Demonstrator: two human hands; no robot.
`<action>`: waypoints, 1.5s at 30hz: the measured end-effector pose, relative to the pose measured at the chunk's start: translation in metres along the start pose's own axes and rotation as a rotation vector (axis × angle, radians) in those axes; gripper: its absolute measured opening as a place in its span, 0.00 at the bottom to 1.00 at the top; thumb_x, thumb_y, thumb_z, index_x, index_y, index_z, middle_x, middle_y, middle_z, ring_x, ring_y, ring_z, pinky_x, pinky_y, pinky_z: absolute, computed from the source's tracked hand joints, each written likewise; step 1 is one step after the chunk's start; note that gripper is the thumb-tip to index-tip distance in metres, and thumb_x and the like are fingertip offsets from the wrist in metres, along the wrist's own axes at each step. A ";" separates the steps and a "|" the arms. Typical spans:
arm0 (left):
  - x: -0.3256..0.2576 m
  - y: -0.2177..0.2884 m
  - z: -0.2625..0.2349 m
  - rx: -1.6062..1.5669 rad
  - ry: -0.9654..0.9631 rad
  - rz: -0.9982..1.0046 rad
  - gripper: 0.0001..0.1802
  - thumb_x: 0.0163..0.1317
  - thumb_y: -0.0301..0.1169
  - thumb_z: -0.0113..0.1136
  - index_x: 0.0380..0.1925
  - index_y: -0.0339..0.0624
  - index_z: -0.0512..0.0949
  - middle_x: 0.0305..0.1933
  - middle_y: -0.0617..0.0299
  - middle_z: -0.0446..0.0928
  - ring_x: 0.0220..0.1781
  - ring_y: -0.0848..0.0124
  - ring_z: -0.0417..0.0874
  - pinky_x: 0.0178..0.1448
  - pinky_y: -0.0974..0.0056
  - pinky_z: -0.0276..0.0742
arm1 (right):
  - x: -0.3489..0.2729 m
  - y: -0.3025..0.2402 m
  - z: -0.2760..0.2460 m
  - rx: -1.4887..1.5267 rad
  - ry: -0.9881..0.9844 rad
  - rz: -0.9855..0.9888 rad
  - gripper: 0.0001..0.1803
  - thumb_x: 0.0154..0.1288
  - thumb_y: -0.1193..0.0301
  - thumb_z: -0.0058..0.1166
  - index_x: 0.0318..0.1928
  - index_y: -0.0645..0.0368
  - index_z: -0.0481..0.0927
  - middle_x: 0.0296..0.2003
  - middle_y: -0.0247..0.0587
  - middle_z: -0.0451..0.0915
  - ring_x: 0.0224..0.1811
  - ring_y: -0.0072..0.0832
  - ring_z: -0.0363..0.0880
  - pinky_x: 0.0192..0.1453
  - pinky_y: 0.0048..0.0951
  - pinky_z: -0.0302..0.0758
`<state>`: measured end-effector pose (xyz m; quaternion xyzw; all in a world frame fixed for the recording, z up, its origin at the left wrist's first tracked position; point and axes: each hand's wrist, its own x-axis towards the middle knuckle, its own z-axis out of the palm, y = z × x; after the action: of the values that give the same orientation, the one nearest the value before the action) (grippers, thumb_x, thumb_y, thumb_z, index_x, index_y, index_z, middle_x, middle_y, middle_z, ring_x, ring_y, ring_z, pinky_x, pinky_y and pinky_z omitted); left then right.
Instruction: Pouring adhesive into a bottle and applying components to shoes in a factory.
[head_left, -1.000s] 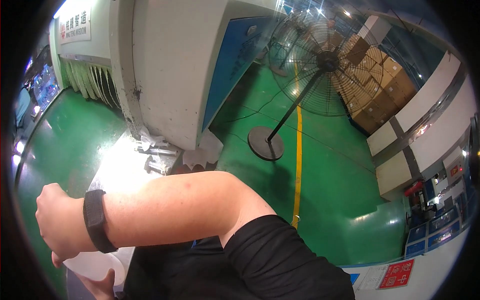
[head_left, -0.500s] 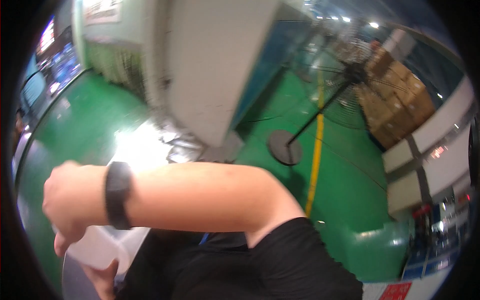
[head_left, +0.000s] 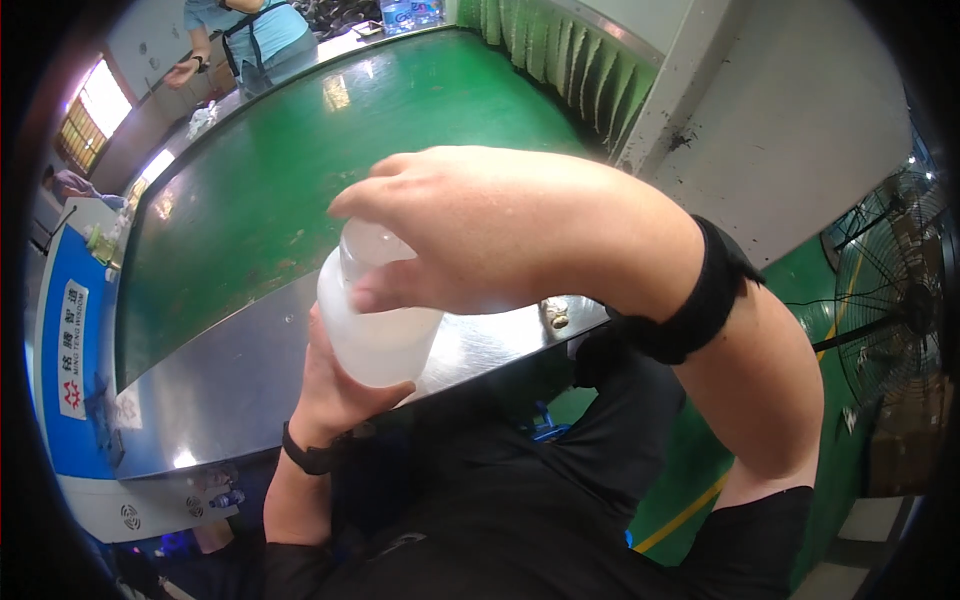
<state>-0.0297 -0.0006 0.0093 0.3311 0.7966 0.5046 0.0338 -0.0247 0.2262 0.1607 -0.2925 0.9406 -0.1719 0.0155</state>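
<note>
A translucent whitish plastic bottle [head_left: 385, 345] stands tilted over the steel edge of the bench. Its sides are cloudy, so I cannot tell what is inside. My left hand [head_left: 338, 385] wraps round its lower part from the left and beneath, with a dark band on that wrist. My right hand [head_left: 415, 235] reaches across from the right and grips the bottle's narrower top, thumb on the near side and fingers over the far side. The top is partly hidden under this hand. A wide black band circles my right forearm.
A long green belt [head_left: 260, 220] with a steel edge [head_left: 230, 375] runs ahead. Green hanging strips [head_left: 560, 60] and a pale metal housing [head_left: 780, 110] stand beyond. A blue-and-white machine end [head_left: 70, 350] is at left, a floor fan [head_left: 900, 310] at right. Another person [head_left: 265, 45] stands across the belt.
My view has swung left, from the floor and fan towards the green belt. Both hands and the bottle now show near the middle, the right hand still at its top.
</note>
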 end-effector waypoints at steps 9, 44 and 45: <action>0.020 0.023 0.010 -0.118 0.058 0.072 0.41 0.37 0.30 0.76 0.56 0.36 0.71 0.50 0.54 0.79 0.51 0.64 0.81 0.58 0.60 0.77 | -0.004 0.009 0.000 -0.001 0.019 0.021 0.20 0.64 0.59 0.60 0.49 0.61 0.84 0.39 0.56 0.83 0.43 0.50 0.84 0.50 0.42 0.81; 0.011 -0.007 0.019 -0.008 0.039 0.041 0.51 0.35 0.32 0.80 0.64 0.39 0.64 0.57 0.50 0.74 0.60 0.54 0.78 0.63 0.54 0.74 | -0.012 0.005 0.001 -0.001 0.013 -0.082 0.20 0.62 0.63 0.66 0.49 0.63 0.80 0.45 0.57 0.80 0.50 0.51 0.81 0.54 0.44 0.79; 0.012 -0.003 0.018 -0.041 0.057 0.086 0.49 0.35 0.31 0.79 0.62 0.39 0.66 0.56 0.49 0.74 0.59 0.55 0.78 0.62 0.55 0.74 | -0.014 0.008 0.002 0.016 0.034 -0.148 0.21 0.60 0.65 0.67 0.51 0.61 0.79 0.47 0.56 0.79 0.52 0.51 0.80 0.55 0.43 0.78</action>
<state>-0.0338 0.0192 0.0014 0.3497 0.7717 0.5311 -0.0036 -0.0176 0.2396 0.1550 -0.3580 0.9151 -0.1849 -0.0108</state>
